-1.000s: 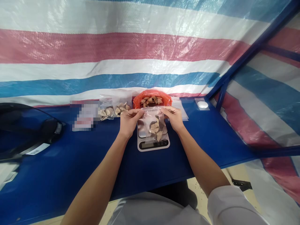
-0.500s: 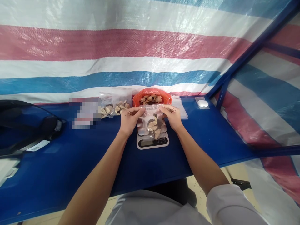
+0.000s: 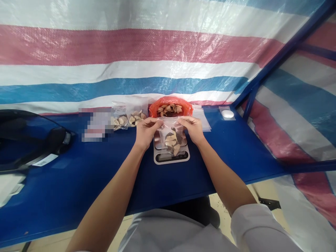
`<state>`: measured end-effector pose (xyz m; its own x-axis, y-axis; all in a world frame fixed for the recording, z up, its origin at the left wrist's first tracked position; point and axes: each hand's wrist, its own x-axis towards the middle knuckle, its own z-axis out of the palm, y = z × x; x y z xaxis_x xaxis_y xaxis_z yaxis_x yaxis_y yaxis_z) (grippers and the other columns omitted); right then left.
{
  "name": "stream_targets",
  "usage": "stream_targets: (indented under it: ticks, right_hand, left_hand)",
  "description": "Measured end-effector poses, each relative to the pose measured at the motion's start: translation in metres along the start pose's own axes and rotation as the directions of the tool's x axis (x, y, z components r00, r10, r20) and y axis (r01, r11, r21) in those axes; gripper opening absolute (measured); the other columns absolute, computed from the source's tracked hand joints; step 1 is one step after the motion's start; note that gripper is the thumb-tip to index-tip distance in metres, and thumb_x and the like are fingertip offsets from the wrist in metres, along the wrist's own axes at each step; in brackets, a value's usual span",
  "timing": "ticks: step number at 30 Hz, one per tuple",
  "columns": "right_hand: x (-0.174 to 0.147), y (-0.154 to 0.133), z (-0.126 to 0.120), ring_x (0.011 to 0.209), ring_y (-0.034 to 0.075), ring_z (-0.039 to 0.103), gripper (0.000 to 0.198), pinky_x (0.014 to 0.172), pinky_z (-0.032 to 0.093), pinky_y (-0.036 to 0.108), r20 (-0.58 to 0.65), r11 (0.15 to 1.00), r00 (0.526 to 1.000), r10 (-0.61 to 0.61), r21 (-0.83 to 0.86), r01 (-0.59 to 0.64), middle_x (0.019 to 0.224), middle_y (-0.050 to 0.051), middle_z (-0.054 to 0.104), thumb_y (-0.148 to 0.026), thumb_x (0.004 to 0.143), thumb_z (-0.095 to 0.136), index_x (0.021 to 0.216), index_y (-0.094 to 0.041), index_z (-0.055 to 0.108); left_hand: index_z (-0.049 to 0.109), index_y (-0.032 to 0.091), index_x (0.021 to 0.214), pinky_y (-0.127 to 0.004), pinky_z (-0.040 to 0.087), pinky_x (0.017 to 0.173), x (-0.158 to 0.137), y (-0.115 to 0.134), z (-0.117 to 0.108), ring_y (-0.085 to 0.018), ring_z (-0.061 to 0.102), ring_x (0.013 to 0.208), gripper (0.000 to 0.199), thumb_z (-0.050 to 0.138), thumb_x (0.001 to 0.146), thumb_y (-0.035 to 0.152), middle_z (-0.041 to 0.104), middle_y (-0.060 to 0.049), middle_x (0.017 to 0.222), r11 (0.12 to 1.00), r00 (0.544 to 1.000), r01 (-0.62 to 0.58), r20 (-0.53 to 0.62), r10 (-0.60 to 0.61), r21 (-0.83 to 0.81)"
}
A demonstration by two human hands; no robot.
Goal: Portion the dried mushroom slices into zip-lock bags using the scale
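A clear zip bag [image 3: 172, 139] with several tan and dark dried pieces in it hangs between my hands, over a small white digital scale [image 3: 172, 161]. My left hand [image 3: 146, 131] is closed on the top left corner of the bag. Thumb and fingers of my right hand [image 3: 193, 128] pinch its top right corner. Whether the bag's bottom touches the scale I cannot tell. Just behind it stands an open red plastic bag [image 3: 188, 108] with more dried pieces [image 3: 169, 108] inside.
Two filled zip bags [image 3: 120, 120] lie left of the red bag. Flat clear bags [image 3: 203, 119] are at its right, then a white rounded case [image 3: 227, 114]. A black item [image 3: 56, 140] occupies the left of the blue table [image 3: 105, 175]. Striped sheeting [image 3: 131, 49] rises behind.
My hands still pinch the zip bag by its top corners above the scale. The whole view has shifted slightly; little else differs.
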<state>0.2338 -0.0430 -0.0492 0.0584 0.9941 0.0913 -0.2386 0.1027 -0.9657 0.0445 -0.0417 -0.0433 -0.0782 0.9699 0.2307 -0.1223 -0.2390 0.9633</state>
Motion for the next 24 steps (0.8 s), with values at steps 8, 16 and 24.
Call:
stream_targets:
  ticks: [8, 16, 24]
  right_hand:
    - [-0.0011, -0.0006, 0.0022, 0.062, 0.019, 0.071, 0.043, 0.05, 0.056, 0.027, 0.004, 0.996, 1.0, 0.029, -0.085, -0.028, 0.071, 0.002, 0.076, -0.057, 0.057, 0.087, 0.075, -0.02, 0.075]
    - [-0.0006, 0.0049, 0.0008, 0.062, 0.017, 0.069, 0.037, 0.052, 0.056, 0.027, 0.026, 0.995, 0.999, -0.021, -0.093, 0.024, 0.072, 0.001, 0.076, -0.055, 0.062, 0.085, 0.073, -0.021, 0.074]
    - [-0.0033, -0.0009, 0.0045, 0.061, 0.017, 0.068, 0.039, 0.052, 0.055, 0.028, -0.013, 0.996, 1.0, -0.008, -0.085, 0.007, 0.07, 0.002, 0.074, -0.056, 0.061, 0.085, 0.069, -0.02, 0.071]
  left_hand:
    - [0.075, 0.018, 0.066, -0.027, 0.053, 0.063, -0.0039, 0.0052, 0.0038, -0.015, 0.063, 0.059, 0.026, 0.084, 0.068, 0.042, 0.072, -0.002, 0.064, 0.999, 0.997, 0.024, 0.067, -0.027, 0.04]
    - [0.073, 0.018, 0.063, -0.028, 0.053, 0.061, -0.0039, 0.0031, 0.0056, -0.016, 0.062, 0.058, 0.034, 0.086, 0.063, 0.049, 0.072, -0.003, 0.063, 0.999, 0.997, 0.038, 0.059, -0.04, 0.039]
    - [0.075, 0.017, 0.068, -0.027, 0.052, 0.061, -0.0015, 0.003, 0.004, -0.015, 0.063, 0.059, 0.036, 0.088, 0.061, 0.05, 0.073, -0.004, 0.065, 0.994, 0.989, 0.105, 0.098, -0.107, 0.032]
